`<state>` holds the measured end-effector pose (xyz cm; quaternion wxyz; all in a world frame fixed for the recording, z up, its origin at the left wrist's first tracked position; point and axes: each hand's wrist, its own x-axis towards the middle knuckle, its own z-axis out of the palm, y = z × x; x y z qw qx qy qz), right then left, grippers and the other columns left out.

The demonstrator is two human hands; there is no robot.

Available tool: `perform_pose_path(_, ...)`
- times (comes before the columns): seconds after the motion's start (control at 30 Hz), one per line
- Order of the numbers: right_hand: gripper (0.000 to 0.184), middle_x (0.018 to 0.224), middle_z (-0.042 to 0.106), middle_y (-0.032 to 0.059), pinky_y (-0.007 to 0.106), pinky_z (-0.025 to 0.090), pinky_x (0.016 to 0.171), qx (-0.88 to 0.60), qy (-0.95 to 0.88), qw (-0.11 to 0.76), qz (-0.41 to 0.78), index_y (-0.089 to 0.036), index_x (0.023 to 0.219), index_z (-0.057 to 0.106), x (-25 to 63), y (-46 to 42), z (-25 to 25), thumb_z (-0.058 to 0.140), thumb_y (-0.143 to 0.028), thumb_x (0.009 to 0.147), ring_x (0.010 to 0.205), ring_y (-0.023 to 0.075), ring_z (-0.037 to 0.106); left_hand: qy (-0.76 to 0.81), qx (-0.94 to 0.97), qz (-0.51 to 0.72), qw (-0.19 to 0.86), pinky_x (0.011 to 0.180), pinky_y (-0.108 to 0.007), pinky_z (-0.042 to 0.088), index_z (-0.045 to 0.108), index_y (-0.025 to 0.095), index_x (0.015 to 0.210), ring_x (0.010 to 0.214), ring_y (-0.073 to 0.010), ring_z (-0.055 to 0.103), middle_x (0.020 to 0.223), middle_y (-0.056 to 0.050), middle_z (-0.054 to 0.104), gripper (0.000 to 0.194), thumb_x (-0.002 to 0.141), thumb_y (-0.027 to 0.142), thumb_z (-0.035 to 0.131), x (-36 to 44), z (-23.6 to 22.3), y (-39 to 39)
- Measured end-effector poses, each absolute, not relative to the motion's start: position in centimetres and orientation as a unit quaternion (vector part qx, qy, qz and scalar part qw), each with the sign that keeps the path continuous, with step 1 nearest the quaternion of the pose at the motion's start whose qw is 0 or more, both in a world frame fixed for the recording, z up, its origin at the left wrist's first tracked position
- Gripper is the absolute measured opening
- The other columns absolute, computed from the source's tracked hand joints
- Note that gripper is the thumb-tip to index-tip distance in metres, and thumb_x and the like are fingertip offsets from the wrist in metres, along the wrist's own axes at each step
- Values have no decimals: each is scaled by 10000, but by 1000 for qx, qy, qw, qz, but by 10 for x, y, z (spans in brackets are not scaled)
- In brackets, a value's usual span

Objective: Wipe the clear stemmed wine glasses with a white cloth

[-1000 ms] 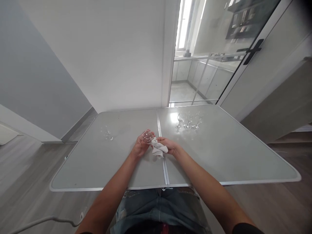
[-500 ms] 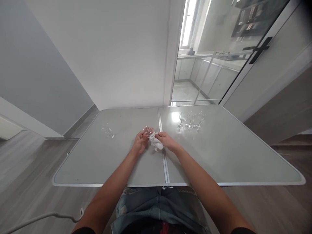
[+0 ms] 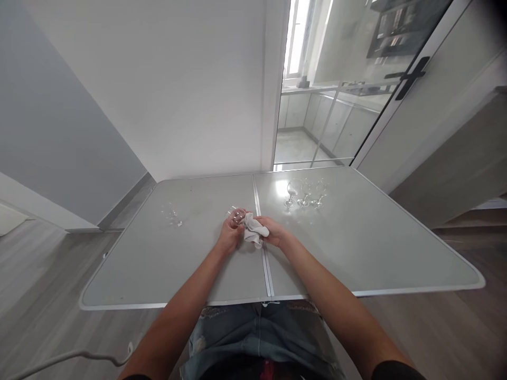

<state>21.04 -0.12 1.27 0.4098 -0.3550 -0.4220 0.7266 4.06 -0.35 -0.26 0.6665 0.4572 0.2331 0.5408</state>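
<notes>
My left hand (image 3: 230, 232) is closed around the bowl of a clear wine glass (image 3: 236, 215), held on its side above the table. A white cloth (image 3: 253, 230) wraps the right end of the glass and hides its stem and foot. Gripping that cloth is my right hand (image 3: 273, 230), its fingers partly covered by the folds. Three stemmed glasses (image 3: 303, 194) stand in a row at the back, right of the table's seam. Over on the left, another clear glass (image 3: 172, 215) is on the table, too faint to make out fully.
The pale grey folding table (image 3: 340, 248) has a metal seam (image 3: 262, 248) down its middle and a raised metal rim. Behind it rise a white wall (image 3: 198, 95) and a glass door with a black handle (image 3: 412, 78). A white cable (image 3: 79, 354) hangs at lower left.
My right hand has shifted its hold, and the cloth now bunches higher and covers more of the fingers. The glass has moved slightly left in view, while the camera has turned a little.
</notes>
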Motion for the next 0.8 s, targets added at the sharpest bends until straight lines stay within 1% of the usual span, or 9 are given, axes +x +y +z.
perform_pose_path(0.07, 299, 680, 635, 24, 246, 400, 542, -369, -383, 445, 720, -148, 794, 653, 208, 2, 13, 776, -405, 701, 606, 132, 535, 245, 448, 571, 643, 906, -301, 506, 634, 211, 1177, 1127, -247, 650, 1233, -110, 687, 657, 619, 410, 918, 42, -5, -1)
perform_pose_path(0.13, 336, 747, 663, 28, 240, 414, 556, -387, -325, 517, 691, -163, 871, 653, 208, 6, 12, 756, -452, 736, 653, 142, 563, 253, 427, 603, 624, 922, -300, 498, 631, 213, 1168, 1127, -231, 646, 1217, -105, 693, 661, 608, 403, 925, 41, -6, 2)
perform_pose_path(0.23, 303, 807, 678, 32, 253, 462, 596, -407, -216, 607, 647, -206, 915, 623, 212, 12, 9, 692, -478, 804, 739, 171, 609, 271, 385, 633, 614, 872, -290, 509, 614, 236, 1168, 987, -169, 677, 1242, -92, 682, 620, 644, 396, 906, 36, -5, 5)
perform_pose_path(0.3, 290, 851, 685, 40, 270, 484, 621, -419, -167, 633, 629, -226, 950, 604, 216, 15, 7, 624, -498, 852, 799, 190, 629, 290, 367, 644, 605, 842, -284, 515, 600, 253, 1169, 902, -132, 683, 1272, -79, 667, 576, 683, 383, 883, 33, -3, 6)
perform_pose_path(0.4, 289, 879, 681, 36, 278, 497, 651, -448, -134, 648, 601, -247, 1005, 576, 219, 16, 5, 556, -508, 881, 851, 195, 634, 305, 358, 660, 586, 865, -295, 516, 557, 273, 1184, 913, -128, 688, 1249, -62, 675, 570, 716, 404, 855, 30, 1, 5)
perform_pose_path(0.53, 330, 919, 678, 22, 263, 503, 681, -453, -172, 648, 587, -255, 1032, 564, 213, 10, 6, 699, -425, 784, 860, 177, 631, 295, 362, 673, 573, 960, -339, 504, 476, 319, 1177, 1015, -144, 679, 1147, -20, 705, 589, 727, 381, 851, 35, 4, 3)
perform_pose_path(0.63, 363, 981, 689, 42, 290, 522, 725, -398, -241, 626, 625, -225, 1018, 620, 201, 2, 11, 758, -424, 747, 876, 189, 633, 317, 383, 683, 534, 922, -326, 520, 510, 298, 1128, 987, -150, 677, 1035, 6, 711, 623, 647, 279, 905, 40, 2, 3)
perform_pose_path(0.7, 355, 995, 700, 52, 306, 523, 760, -344, -276, 609, 659, -206, 995, 656, 193, -4, 15, 763, -448, 758, 888, 196, 640, 348, 420, 679, 491, 875, -318, 529, 587, 251, 1052, 964, -169, 677, 991, -17, 710, 518, 642, 275, 904, 43, 1, 2)
perform_pose_path(0.8, 356, 1004, 717, 54, 301, 515, 780, -286, -288, 600, 689, -200, 1002, 687, 185, -9, 19, 781, -444, 761, 894, 191, 650, 389, 513, 642, 417, 884, -335, 525, 697, 193, 874, 1062, -218, 647, 1109, -94, 690, 246, 735, 344, 834, 45, -1, 0)
